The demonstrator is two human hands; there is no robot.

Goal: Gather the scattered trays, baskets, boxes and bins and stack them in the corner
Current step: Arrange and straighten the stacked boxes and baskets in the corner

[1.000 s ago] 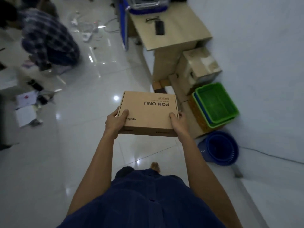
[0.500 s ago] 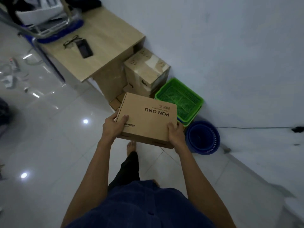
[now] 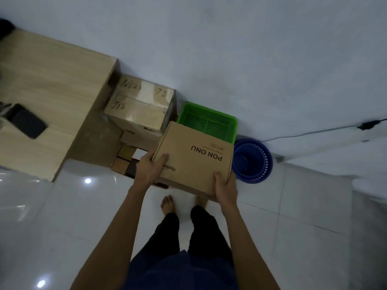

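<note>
1. Overhead, head cam: flat cardboard box (image 3: pixel 194 162) marked "PON ONU" is held off the floor w/ both hands, in front of the person.
2. Left hand (image 3: pixel 149 168) grips the near-left corner, thumb on the lid; other fingers are under it, out of sight.
3. Right hand (image 3: pixel 226 188) grips the near-right corner, thumb on top.
4. Box hides the near edge of a green basket (image 3: pixel 209 122) by the wall.
5. Green basket sits btwn a taped carton (image 3: pixel 138 105) and a blue round basket (image 3: pixel 253 162).
6. Carton is beside a wooden desk (image 3: pixel 52 91); small boxes (image 3: pixel 125 153) lie at its foot.
7. Dark phone (image 3: pixel 27 121) lies on the desk.
8. Cable (image 3: pixel 314 132) runs along the wall at right; bare feet on white tile.
</note>
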